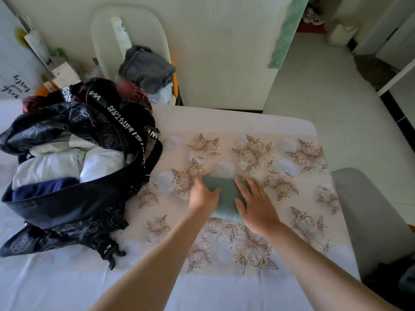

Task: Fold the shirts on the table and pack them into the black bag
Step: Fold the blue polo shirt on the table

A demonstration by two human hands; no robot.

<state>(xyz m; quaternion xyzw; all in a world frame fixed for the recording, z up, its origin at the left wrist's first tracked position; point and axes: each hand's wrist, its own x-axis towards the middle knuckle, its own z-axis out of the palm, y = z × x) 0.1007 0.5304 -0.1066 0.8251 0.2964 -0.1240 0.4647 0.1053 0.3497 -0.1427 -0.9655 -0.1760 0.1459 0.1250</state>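
Pressing down on a small folded grey-green shirt [226,198] w/ both hands, mid-table. Left hand [203,196] sits at the shirt's left edge, fingers curled round that edge and thumb on top, pinching the fabric. Right hand [256,205] lies flat on the shirt's right side, fingers straight and slightly spread, thumb also on the cloth, nothing gripped. Shirt is a compact rectangle lying on the table's floral-print beige tablecloth [292,176], just right of the bag but not touching it.

Black fabric bag with white-lettered straps [67,205] stands open on the table's left part. Inside it: white folded garments [67,162] packed side by side, plus a navy-blue folded garment [42,189] along the near wall. Bag's straps hang over its right rim toward the shirt.

Bkgd: a crumpled dark grey garment [146,68] piled on a white chair [130,30] behind the table. Grey padded chair [363,209] at the table's right edge.
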